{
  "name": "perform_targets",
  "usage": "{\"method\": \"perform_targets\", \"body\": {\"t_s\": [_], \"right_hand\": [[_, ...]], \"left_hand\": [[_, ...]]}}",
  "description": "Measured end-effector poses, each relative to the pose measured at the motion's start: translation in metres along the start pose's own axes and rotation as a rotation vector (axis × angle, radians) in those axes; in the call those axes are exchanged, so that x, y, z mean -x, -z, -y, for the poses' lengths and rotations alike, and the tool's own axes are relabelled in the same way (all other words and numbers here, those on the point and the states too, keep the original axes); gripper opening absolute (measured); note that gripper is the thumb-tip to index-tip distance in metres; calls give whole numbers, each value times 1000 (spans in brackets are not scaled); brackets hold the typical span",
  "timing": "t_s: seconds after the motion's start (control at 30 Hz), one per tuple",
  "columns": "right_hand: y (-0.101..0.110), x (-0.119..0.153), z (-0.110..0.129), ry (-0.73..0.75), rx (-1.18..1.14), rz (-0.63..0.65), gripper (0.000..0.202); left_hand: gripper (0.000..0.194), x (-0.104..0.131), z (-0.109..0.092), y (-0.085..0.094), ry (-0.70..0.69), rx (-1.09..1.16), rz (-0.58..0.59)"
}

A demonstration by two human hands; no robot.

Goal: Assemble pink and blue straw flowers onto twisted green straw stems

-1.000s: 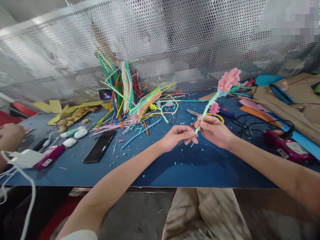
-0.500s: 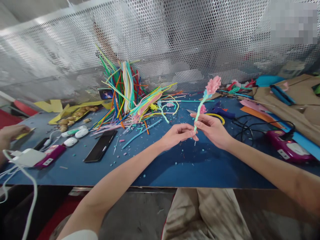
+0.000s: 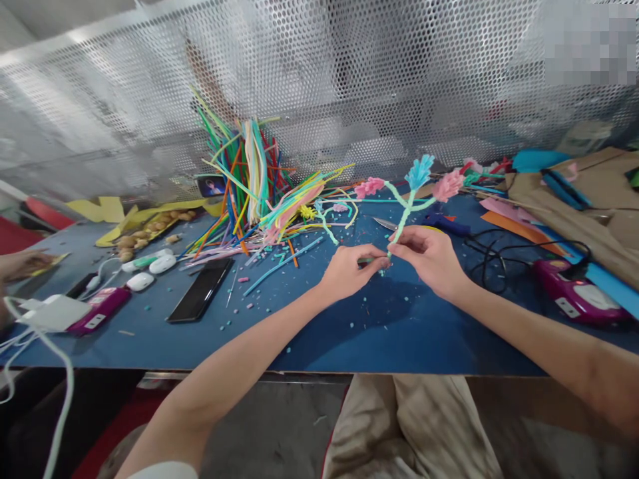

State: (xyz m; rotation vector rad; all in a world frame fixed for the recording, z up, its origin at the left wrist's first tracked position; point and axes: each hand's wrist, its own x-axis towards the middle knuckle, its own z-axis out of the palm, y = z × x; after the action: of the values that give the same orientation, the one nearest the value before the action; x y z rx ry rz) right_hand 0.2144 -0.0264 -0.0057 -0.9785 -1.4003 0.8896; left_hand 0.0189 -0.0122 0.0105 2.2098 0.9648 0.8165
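Note:
A pipe-cleaner flower (image 3: 403,214) stands nearly upright between my hands, over the table's middle. Its pale green stem branches into a bright pink, a blue and a lighter pink bloom. With thumb and fingers, my right hand (image 3: 429,258) pinches the stem below the fork. My left hand (image 3: 352,271) is closed at the stem's bottom end, thumb against fingers; the tip there is mostly hidden. Behind the stem lie scissors (image 3: 385,224), partly covered. A smaller pipe-cleaner flower (image 3: 327,226) with yellow, blue and pale purple blooms rests beyond my left hand.
A bundle of loose pipe cleaners (image 3: 252,179) stands before the perforated metal screen (image 3: 389,86). Left are a black phone (image 3: 200,291), a purple power strip (image 3: 102,311) and another person's hand (image 3: 24,264). Right are black cables (image 3: 492,256), another purple power strip (image 3: 574,293) and brown paper (image 3: 599,193).
The flower has turned about its stem, so its three blooms now spread apart, where before they overlapped. Both hands stay at the stem, with slight finger movement.

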Motion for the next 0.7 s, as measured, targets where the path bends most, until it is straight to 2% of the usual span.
{"method": "perform_targets", "body": {"t_s": [0.13, 0.27, 0.5, 0.6, 0.7], "right_hand": [[1, 0, 3, 2, -8, 15, 27], [2, 0, 6, -3, -61, 22, 24], [6, -3, 9, -105, -252, 99, 23], [7, -3, 9, -153, -354, 174, 24], [8, -2, 9, -146, -432, 302, 22]], "left_hand": [[28, 0, -4, 0, 23, 57, -16], [29, -1, -4, 2, 63, 128, 18], [33, -3, 8, 3, 127, 480, 122], [31, -3, 10, 2, 143, 629, 175], [32, -1, 7, 1, 147, 709, 240]]}}
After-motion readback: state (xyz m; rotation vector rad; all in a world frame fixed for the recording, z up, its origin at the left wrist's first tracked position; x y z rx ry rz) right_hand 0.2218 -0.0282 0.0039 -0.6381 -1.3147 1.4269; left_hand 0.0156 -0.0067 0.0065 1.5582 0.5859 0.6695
